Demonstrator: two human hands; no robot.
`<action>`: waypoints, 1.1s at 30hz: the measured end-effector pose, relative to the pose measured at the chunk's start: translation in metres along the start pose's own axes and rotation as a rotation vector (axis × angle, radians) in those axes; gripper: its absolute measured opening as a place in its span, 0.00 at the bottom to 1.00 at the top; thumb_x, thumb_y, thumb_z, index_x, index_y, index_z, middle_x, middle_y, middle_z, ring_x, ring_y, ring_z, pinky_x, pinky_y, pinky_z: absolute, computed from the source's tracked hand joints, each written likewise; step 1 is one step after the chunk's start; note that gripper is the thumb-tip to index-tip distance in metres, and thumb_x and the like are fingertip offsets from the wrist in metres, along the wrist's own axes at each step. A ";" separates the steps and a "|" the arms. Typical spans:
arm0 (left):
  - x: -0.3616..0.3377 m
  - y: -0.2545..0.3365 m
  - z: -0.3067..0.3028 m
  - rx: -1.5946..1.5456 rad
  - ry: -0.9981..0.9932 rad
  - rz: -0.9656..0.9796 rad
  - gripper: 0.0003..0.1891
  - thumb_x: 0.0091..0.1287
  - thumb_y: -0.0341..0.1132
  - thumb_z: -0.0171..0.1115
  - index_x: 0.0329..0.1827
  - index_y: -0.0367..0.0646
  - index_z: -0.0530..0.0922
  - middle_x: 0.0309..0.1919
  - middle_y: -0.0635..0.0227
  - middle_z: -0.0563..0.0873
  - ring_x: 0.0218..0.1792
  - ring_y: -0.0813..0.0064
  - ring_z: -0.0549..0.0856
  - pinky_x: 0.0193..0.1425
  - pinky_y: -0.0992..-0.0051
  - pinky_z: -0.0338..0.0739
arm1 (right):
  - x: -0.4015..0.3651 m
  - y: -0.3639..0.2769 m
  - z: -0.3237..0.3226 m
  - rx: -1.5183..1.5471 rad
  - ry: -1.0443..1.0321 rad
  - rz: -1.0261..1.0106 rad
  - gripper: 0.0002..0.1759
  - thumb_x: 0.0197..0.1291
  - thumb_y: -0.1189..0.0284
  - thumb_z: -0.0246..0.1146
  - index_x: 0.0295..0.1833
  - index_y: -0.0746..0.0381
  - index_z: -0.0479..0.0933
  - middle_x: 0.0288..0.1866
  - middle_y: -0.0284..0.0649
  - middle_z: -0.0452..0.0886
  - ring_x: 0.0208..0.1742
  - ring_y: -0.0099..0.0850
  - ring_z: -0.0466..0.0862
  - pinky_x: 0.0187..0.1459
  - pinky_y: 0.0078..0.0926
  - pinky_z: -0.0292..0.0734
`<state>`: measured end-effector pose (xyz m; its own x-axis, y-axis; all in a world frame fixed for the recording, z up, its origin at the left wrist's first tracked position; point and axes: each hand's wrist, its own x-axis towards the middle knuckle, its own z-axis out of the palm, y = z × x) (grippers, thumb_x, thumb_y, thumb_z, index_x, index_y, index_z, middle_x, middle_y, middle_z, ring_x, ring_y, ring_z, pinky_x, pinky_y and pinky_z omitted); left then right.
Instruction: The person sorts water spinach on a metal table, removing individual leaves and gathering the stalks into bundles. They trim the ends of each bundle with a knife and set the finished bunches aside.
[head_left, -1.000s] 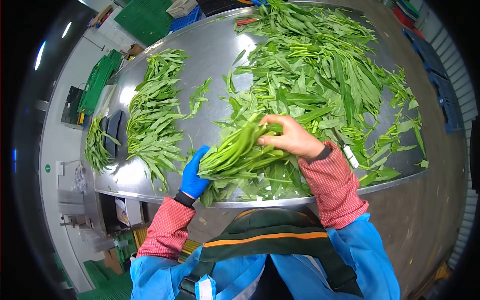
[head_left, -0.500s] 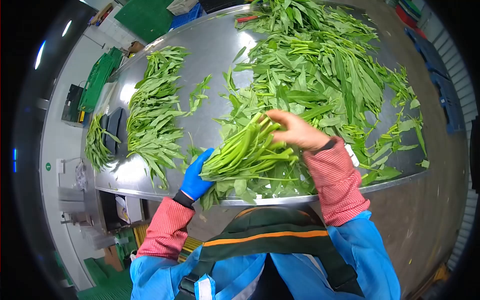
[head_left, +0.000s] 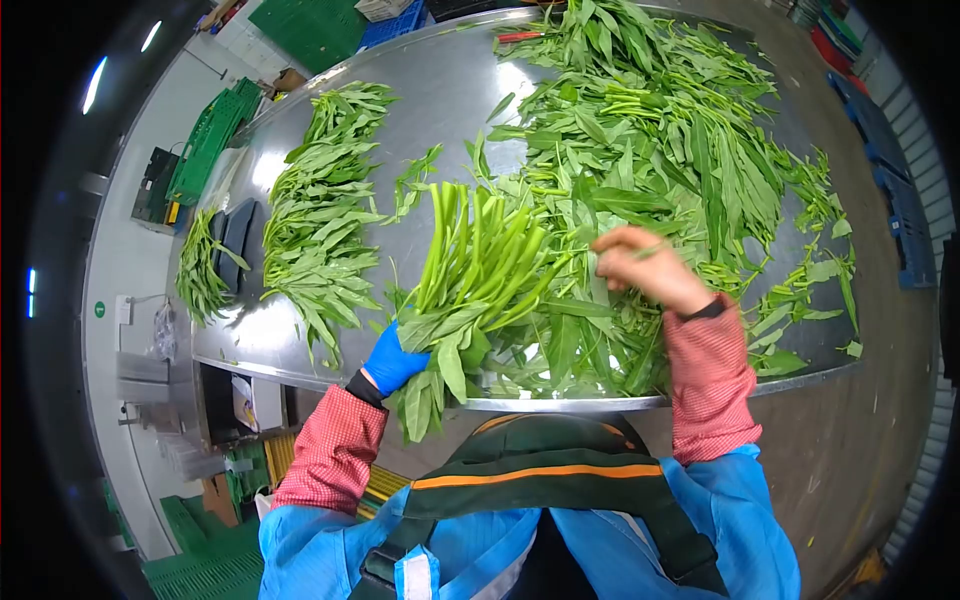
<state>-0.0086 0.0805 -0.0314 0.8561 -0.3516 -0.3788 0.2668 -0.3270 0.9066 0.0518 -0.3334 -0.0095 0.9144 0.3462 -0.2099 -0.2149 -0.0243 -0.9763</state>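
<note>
My left hand (head_left: 394, 358), in a blue glove, is closed around the leafy lower part of a bunch of water spinach (head_left: 485, 250). Its thick pale-green stems point up and away from me, and leaves hang below the glove over the table's front edge. To the right, apart from the bunch, is my bare right hand (head_left: 650, 268) with its fingers curled and slightly blurred. Whatever those fingers pinch, if anything, is hidden. Beneath and beyond it spreads a large heap of loose water spinach (head_left: 640, 150) on the metal table (head_left: 435, 75).
A row of laid-out greens (head_left: 325, 200) lies left of centre. Farther left, a smaller bunch (head_left: 203, 270) rests beside a dark tray (head_left: 236, 235). Near the far edge is a red-handled tool (head_left: 520, 37). Green crates (head_left: 205, 150) stand beyond the table's left side.
The bunch has swung upright in my left hand, its stems now pointing away from me. My right hand has left the stem ends and moved right, and its fingers have curled.
</note>
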 end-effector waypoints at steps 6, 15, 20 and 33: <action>0.005 0.010 0.010 0.086 0.209 0.055 0.40 0.49 0.23 0.67 0.69 0.38 0.63 0.57 0.62 0.79 0.57 0.73 0.77 0.64 0.72 0.70 | -0.012 -0.048 0.058 -0.555 0.521 -0.513 0.13 0.52 0.63 0.68 0.37 0.60 0.79 0.28 0.40 0.80 0.28 0.36 0.82 0.30 0.30 0.76; 0.011 0.026 0.018 0.368 0.310 0.176 0.36 0.48 0.23 0.67 0.66 0.42 0.68 0.56 0.59 0.80 0.57 0.70 0.79 0.62 0.72 0.72 | 0.019 -0.010 0.072 -0.079 0.117 -0.276 0.11 0.60 0.68 0.63 0.43 0.62 0.83 0.35 0.38 0.86 0.24 0.27 0.79 0.29 0.27 0.75; 0.004 0.000 -0.003 0.171 0.326 0.126 0.37 0.48 0.23 0.66 0.67 0.42 0.67 0.55 0.63 0.80 0.55 0.74 0.78 0.62 0.73 0.71 | 0.000 -0.001 0.001 0.392 0.109 -0.323 0.14 0.61 0.67 0.62 0.42 0.67 0.80 0.18 0.30 0.71 0.18 0.20 0.70 0.21 0.21 0.67; 0.012 0.016 0.009 0.301 0.374 0.163 0.37 0.46 0.22 0.66 0.66 0.44 0.69 0.54 0.59 0.81 0.55 0.70 0.80 0.61 0.71 0.72 | 0.004 -0.012 0.070 0.128 0.065 -0.102 0.14 0.68 0.64 0.57 0.37 0.62 0.81 0.19 0.25 0.72 0.18 0.14 0.65 0.20 0.13 0.59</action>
<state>0.0020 0.0630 -0.0229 0.9906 -0.0989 -0.0942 0.0242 -0.5516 0.8338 0.0344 -0.2661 0.0046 0.9529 0.2795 -0.1175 -0.1584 0.1283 -0.9790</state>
